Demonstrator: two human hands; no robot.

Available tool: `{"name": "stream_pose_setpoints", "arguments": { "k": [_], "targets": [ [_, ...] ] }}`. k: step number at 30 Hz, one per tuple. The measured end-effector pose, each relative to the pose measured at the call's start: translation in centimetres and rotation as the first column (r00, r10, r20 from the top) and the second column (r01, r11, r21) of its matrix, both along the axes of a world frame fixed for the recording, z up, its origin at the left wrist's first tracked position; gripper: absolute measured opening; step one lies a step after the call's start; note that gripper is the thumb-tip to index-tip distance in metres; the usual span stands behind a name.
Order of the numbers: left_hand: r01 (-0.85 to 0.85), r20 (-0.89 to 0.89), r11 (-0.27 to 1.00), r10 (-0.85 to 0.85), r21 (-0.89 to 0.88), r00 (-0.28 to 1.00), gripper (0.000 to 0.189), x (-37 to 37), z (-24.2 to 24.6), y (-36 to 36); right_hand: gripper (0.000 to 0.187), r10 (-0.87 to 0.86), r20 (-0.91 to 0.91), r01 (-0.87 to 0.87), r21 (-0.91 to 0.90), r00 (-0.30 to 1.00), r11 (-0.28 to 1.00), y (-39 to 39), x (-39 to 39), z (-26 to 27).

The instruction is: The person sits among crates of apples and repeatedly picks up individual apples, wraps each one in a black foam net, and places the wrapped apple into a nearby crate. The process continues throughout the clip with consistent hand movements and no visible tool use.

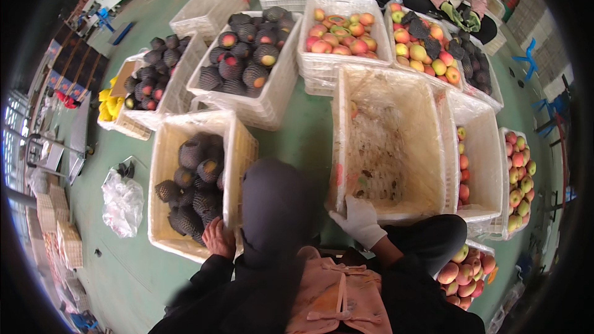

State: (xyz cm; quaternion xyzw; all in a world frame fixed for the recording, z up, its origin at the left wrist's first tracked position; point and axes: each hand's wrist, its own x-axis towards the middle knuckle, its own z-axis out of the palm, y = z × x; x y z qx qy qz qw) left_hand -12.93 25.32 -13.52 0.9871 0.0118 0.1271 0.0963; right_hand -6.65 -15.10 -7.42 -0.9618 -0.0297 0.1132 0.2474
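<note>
My bare left hand rests at the near right rim of a plastic-lined crate, its fingers reaching inside. Apples in black foam nets fill part of that crate, close to my fingertips. My right hand, in a white knit glove, grips the near left corner of a large white crate with a stained clear liner. Dark bits of debris lie on this crate's bottom, and one apple shows partly at its left wall. My dark-clothed knee stands between the two crates.
Beyond are crates of netted apples and bare apples. More apples fill a crate at far right; others sit by my right leg. A co-worker in gloves sits at the back. A plastic bag lies on the green floor.
</note>
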Motion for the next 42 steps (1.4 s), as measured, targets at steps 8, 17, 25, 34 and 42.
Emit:
{"name": "stream_pose_setpoints", "arguments": {
  "k": [8, 17, 25, 34, 42],
  "targets": [
    [0.035, -0.107, 0.997, -0.028, 0.063, 0.994, 0.053, 0.0, 0.3, 0.3, 0.037, 0.256, -0.273, -0.260, 0.020, 0.927, 0.965, -0.9, 3.5, -0.1],
    [0.078, -0.185, 0.989, -0.054, 0.129, 0.981, 0.048, -1.3, -1.0, 2.7, 0.020, 0.404, -0.062, -0.397, 0.095, 0.913, 0.913, -1.9, 4.9, -2.3],
    [0.058, -0.225, 0.988, -0.024, 0.146, 0.974, 0.053, -2.0, -1.6, 2.9, 0.022, 0.300, -0.380, -0.230, 0.217, 0.875, 0.949, -1.5, 6.3, -2.0],
    [-0.122, -0.297, 0.987, 0.147, 0.100, 0.943, 0.051, -1.8, -0.5, 1.0, 0.042, -0.211, -0.140, 0.245, 0.294, 0.967, 0.924, -10.4, 26.5, -10.1],
    [-0.016, -0.235, 0.991, 0.047, 0.135, 0.971, 0.047, -1.8, -0.5, 1.7, 0.061, -0.302, 0.048, 0.304, -0.023, 0.952, 0.952, -8.5, 35.7, -23.8]
  ]
}}
